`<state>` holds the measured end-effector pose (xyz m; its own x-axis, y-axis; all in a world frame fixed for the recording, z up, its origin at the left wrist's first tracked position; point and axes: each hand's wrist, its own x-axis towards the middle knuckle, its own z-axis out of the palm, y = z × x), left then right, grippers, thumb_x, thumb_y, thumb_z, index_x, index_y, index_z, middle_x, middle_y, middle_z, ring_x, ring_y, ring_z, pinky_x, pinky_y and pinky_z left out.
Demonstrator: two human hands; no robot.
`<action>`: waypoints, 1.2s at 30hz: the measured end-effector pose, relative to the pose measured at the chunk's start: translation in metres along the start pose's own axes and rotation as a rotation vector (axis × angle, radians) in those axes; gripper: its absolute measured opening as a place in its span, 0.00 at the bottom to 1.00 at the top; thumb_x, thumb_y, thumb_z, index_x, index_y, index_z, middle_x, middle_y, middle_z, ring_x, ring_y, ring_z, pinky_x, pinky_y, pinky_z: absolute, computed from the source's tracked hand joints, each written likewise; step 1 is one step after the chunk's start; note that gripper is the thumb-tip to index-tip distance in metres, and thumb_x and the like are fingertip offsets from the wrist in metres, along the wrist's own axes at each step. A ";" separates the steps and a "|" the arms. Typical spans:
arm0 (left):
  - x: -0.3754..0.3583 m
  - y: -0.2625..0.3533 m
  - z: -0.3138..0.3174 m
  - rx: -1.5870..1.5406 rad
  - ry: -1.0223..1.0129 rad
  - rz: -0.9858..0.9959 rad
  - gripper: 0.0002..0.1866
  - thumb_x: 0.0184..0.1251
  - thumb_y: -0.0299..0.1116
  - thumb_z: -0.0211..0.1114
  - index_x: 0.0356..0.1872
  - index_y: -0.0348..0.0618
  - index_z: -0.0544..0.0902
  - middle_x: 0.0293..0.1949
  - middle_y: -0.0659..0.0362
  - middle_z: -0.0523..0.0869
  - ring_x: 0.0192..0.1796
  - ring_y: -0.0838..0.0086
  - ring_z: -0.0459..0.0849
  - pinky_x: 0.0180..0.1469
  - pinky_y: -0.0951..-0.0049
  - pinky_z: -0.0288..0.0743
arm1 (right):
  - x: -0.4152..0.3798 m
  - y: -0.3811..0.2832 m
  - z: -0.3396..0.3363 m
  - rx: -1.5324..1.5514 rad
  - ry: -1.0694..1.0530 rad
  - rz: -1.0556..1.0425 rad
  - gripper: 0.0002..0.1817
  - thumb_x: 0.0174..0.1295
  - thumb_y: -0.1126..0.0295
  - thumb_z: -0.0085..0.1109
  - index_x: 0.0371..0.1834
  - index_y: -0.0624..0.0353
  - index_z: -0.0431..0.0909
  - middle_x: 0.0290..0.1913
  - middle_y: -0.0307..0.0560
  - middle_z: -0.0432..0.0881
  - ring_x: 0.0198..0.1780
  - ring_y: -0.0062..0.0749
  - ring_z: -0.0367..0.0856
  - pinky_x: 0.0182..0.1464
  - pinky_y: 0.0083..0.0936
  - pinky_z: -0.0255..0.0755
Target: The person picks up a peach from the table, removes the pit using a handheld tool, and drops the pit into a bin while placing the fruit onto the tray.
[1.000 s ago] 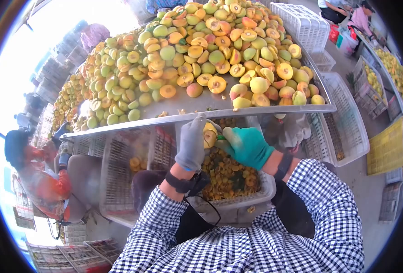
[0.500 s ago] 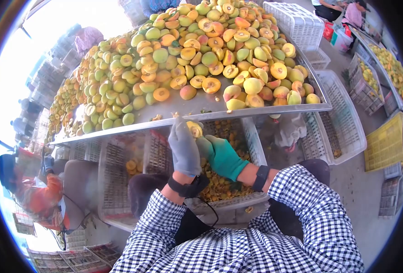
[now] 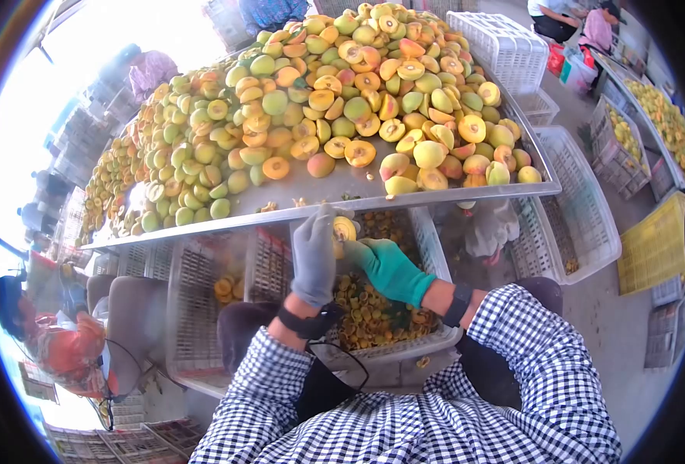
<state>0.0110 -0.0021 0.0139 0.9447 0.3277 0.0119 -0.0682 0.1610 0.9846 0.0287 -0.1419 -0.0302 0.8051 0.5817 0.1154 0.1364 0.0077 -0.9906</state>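
Observation:
My left hand (image 3: 314, 259), in a grey glove, is closed around a yellow peach half (image 3: 345, 229) just below the front edge of the metal table (image 3: 404, 199). The cut face of the half shows past my fingers. My right hand (image 3: 392, 271), in a teal glove, is closed with its fingertips against the lower side of that peach half. Whatever lies inside its grip is hidden. Beneath both hands, a crate (image 3: 440, 267) holds many small peach scraps. A heap of whole and halved peaches (image 3: 304, 116) covers much of the tabletop.
Another crate (image 3: 191, 309) with some peach pieces stands at left. White crates (image 3: 578, 201) and a yellow crate (image 3: 652, 246) stand on the right. A person in orange (image 3: 68, 340) sits at far left. More people are behind the table and at upper right.
Both hands have come slightly lower with the peach half, whose cut face is now turned more toward me. My right forearm has shifted a little to the right.

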 end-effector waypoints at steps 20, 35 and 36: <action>-0.028 0.020 0.019 0.126 -0.021 0.047 0.22 0.80 0.44 0.55 0.38 0.33 0.86 0.28 0.58 0.86 0.30 0.80 0.81 0.33 0.80 0.74 | -0.040 -0.052 -0.009 0.780 -0.329 0.567 0.35 0.71 0.34 0.46 0.31 0.60 0.78 0.13 0.37 0.68 0.10 0.23 0.64 0.12 0.23 0.58; -0.024 0.007 0.007 0.274 -0.232 0.287 0.23 0.79 0.43 0.53 0.36 0.31 0.87 0.28 0.57 0.87 0.28 0.80 0.82 0.32 0.79 0.74 | -0.044 -0.048 -0.021 1.131 -0.611 0.793 0.33 0.73 0.34 0.39 0.31 0.54 0.76 0.13 0.32 0.59 0.10 0.18 0.56 0.09 0.21 0.55; -0.024 0.006 0.006 0.237 -0.255 0.261 0.23 0.79 0.42 0.53 0.36 0.32 0.87 0.27 0.57 0.87 0.27 0.81 0.80 0.30 0.80 0.72 | -0.044 -0.049 -0.023 1.105 -0.619 0.789 0.33 0.73 0.33 0.39 0.31 0.54 0.76 0.13 0.32 0.60 0.10 0.18 0.55 0.09 0.21 0.55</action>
<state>-0.0102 -0.0149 0.0210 0.9565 0.0841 0.2794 -0.2681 -0.1246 0.9553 -0.0002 -0.1868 0.0145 0.0565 0.9715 -0.2304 -0.9295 -0.0331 -0.3674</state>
